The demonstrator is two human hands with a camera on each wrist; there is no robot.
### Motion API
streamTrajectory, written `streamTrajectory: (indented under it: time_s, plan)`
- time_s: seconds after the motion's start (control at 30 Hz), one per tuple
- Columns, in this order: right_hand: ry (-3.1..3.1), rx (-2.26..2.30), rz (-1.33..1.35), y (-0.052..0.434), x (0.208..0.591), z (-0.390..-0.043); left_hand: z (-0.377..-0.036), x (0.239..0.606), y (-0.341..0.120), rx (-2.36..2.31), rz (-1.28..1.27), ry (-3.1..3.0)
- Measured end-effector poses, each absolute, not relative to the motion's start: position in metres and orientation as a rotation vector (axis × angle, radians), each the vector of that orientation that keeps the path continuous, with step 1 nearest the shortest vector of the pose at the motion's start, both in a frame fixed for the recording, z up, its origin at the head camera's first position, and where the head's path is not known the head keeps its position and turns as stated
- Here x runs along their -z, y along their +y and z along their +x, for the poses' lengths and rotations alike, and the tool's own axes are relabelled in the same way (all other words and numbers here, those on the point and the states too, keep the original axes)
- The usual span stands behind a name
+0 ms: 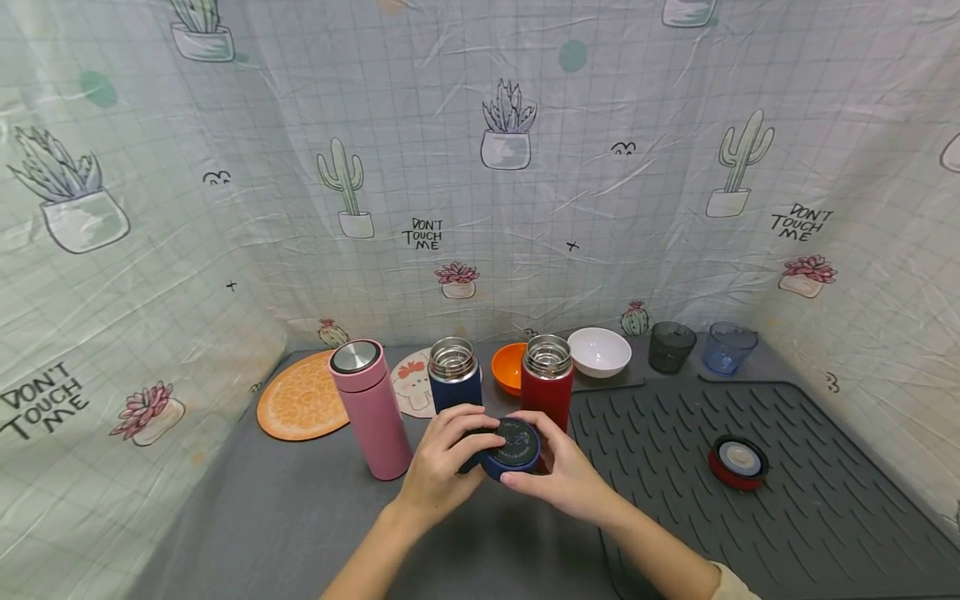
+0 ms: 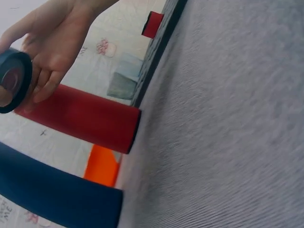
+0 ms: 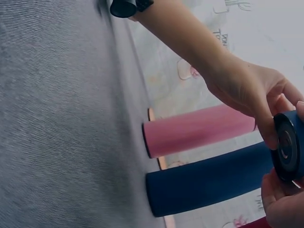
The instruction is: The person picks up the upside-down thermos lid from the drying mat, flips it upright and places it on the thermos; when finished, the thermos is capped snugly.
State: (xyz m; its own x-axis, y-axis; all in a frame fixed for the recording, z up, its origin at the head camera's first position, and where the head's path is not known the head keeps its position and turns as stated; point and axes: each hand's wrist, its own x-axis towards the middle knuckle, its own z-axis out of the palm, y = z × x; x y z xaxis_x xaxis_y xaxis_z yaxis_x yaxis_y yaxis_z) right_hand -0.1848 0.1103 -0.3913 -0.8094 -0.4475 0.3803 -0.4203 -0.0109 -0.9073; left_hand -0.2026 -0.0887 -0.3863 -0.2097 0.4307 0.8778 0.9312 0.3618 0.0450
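Both hands hold a dark blue bottle lid (image 1: 513, 448) between them, in front of two uncapped bottles. My left hand (image 1: 446, 457) grips its left side, fingers over the top. The right hand (image 1: 561, 468) has thumb and fingers round the right side. In the right wrist view the lid (image 3: 288, 145) shows its round dark face between both hands. Behind stand a blue bottle (image 1: 454, 385) and a red bottle (image 1: 547, 387), both with bare steel mouths. A pink bottle (image 1: 375, 421) with a steel-topped lid stands left of the left hand.
A red lid (image 1: 738, 462) lies on the dark ridged mat (image 1: 675, 500) at right. Along the back are an orange bowl (image 1: 507, 369), a white bowl (image 1: 600, 352), a grey cup (image 1: 670, 347) and a blue cup (image 1: 727, 348). An orange-slice mat (image 1: 300, 400) lies behind the pink bottle.
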Motion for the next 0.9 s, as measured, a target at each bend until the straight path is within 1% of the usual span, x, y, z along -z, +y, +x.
streamTrajectory:
  time_s: [0.17,0.37,0.57,0.73,0.9]
  plan:
    - [2.269,2.017,-1.03,0.107,0.379,-0.188,-0.203,0.379,-0.098,0.796,-1.043,-1.887]
    - [2.233,2.1,-1.144,0.096,0.356,-0.191,-0.204,0.377,-0.098,0.899,-0.869,-1.775]
    - [2.16,2.2,-1.201,0.082,0.335,-0.198,-0.212,0.385,-0.099,1.065,-0.808,-1.761]
    - [2.115,2.276,-1.163,0.068,0.326,-0.214,-0.224,0.398,-0.104,1.141,-0.8,-1.785]
    - [2.155,2.328,-1.048,0.055,0.327,-0.233,-0.218,0.393,-0.102,1.237,-0.733,-1.879]
